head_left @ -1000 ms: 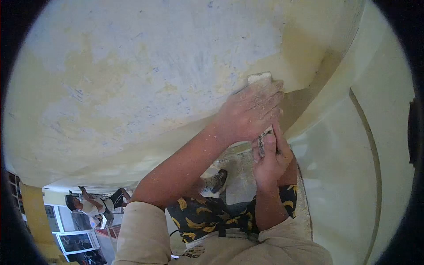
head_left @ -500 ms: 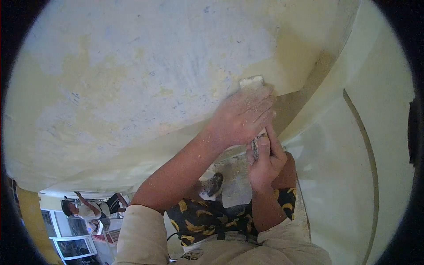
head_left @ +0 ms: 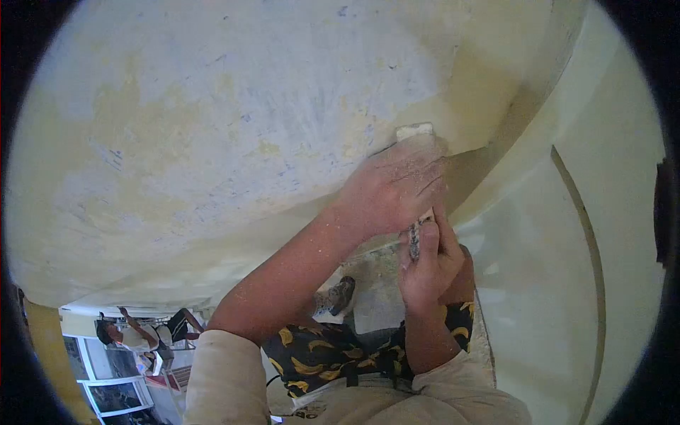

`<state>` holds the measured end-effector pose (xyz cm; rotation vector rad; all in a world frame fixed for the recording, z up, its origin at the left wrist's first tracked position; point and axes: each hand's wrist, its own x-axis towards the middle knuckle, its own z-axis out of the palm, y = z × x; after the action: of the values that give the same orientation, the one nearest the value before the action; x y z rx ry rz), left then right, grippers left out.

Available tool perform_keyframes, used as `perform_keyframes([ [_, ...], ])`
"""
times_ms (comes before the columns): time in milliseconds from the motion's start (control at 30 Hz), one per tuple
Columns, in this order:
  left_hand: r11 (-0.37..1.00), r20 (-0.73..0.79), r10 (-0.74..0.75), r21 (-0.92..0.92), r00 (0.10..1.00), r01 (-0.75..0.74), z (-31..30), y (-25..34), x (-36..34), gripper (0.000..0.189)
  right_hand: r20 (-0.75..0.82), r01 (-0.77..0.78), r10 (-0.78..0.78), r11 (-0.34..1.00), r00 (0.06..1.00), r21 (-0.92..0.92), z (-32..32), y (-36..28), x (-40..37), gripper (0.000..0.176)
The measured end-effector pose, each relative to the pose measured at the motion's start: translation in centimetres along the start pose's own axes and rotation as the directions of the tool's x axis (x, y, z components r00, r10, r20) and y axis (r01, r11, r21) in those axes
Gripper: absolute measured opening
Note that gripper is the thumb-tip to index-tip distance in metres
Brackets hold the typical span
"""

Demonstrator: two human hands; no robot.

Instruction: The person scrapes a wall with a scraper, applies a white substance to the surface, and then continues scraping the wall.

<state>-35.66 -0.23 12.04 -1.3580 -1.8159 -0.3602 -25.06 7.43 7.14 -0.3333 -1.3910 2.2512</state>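
Observation:
A long, narrow, dusty tool that looks like a sanding block (head_left: 415,131) lies against the patchy wall (head_left: 283,92). My left hand (head_left: 397,188) is closed over its middle and upper part, with dust on the fingers and forearm. Below it, my right hand (head_left: 432,265) wraps round the tool's lower, speckled end, the thumb on top. The two hands sit close together, the left one higher. Most of the tool is hidden under my fingers, as is its face against the wall. Pale filler, yellowish patches and blue marks cover the wall.
A pale curved surface (head_left: 524,283) with a dark strip (head_left: 591,248) rises on my right. Below are my shoe (head_left: 343,294) and the dusty floor (head_left: 375,287). At the far lower left, another person (head_left: 145,334) reaches to the wall near windows (head_left: 117,397).
Both hands and the tool have shifted slightly to the right along the wall, keeping the same hold. The view has tilted a little.

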Motion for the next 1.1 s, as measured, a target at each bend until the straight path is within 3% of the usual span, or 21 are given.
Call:
perform_keyframes([
  [67, 0.999, -0.008, -0.018, -0.035, 1.000, 0.017, 0.0, 0.2, -0.1, 0.013, 0.031, 0.013, -0.014, 0.999, 0.999, 0.052, -0.2, 0.0, -0.2, 0.038],
  [133, 0.997, -0.005, -0.042, -0.064, 0.999, 0.042, 0.0, 0.7, -0.7, 0.011, 0.032, 0.062, -0.059, 0.993, 0.998, -0.101, -0.5, 0.7, -0.8, 0.038],
  [233, 1.000, -0.013, -0.027, 0.011, 1.000, 0.028, 0.1, 0.2, 0.4, 0.011, -0.002, 0.041, -0.041, 0.998, 0.999, 0.051, 0.2, -0.5, 0.4, 0.038],
  [367, 0.998, 0.047, -0.055, -0.038, 0.997, 0.057, 0.3, 0.2, -0.2, 0.011, -0.027, -0.068, 0.070, 0.996, 0.997, 0.061, 0.2, -0.8, 0.1, 0.039],
  [433, 0.996, 0.051, -0.054, -0.070, 0.997, 0.057, 0.5, 0.7, -0.6, 0.012, -0.006, -0.007, 0.006, 0.995, 1.000, -0.100, -0.5, -0.1, -0.2, 0.039],
  [567, 0.993, 0.013, -0.083, -0.081, 0.996, 0.084, 0.6, 0.1, 0.8, 0.013, 0.035, 0.030, -0.030, 1.000, 0.999, 0.011, -0.2, -1.1, 0.8, 0.039],
  [633, 0.993, 0.038, -0.097, -0.059, 0.995, 0.099, 0.9, 0.8, -0.2, 0.013, 0.039, -0.057, 0.056, 0.998, 0.998, 0.021, -0.5, -0.7, 0.1, 0.038],
  [767, 0.996, 0.031, -0.094, -0.004, 0.995, 0.094, 0.9, 0.6, 0.5, 0.013, -0.003, -0.032, 0.032, 0.999, 0.999, 0.025, -0.7, -0.4, 0.7, 0.037],
  [867, 0.994, 0.028, -0.065, -0.083, 0.997, 0.067, 1.2, 0.2, 0.1, 0.015, 0.033, 0.036, -0.038, 0.998, 0.999, 0.058, -0.5, 0.2, 0.8, 0.036],
  [933, 0.993, 0.030, -0.076, -0.091, 0.997, 0.078, 1.3, 0.8, -1.0, 0.016, 0.022, 0.131, -0.130, 0.983, 0.991, -0.126, -0.8, 1.3, 0.3, 0.036],
  [967, 0.994, 0.030, -0.066, -0.090, 0.997, 0.069, 1.3, 0.6, -0.8, 0.016, 0.017, 0.136, -0.135, 0.983, 0.991, -0.119, -0.7, 1.2, 0.5, 0.036],
  [1100, 0.997, 0.019, -0.070, -0.041, 0.997, 0.071, 1.5, -0.2, -0.3, 0.015, -0.039, -0.003, 0.002, 1.000, 0.999, -0.028, -0.2, 0.5, 1.2, 0.037],
])
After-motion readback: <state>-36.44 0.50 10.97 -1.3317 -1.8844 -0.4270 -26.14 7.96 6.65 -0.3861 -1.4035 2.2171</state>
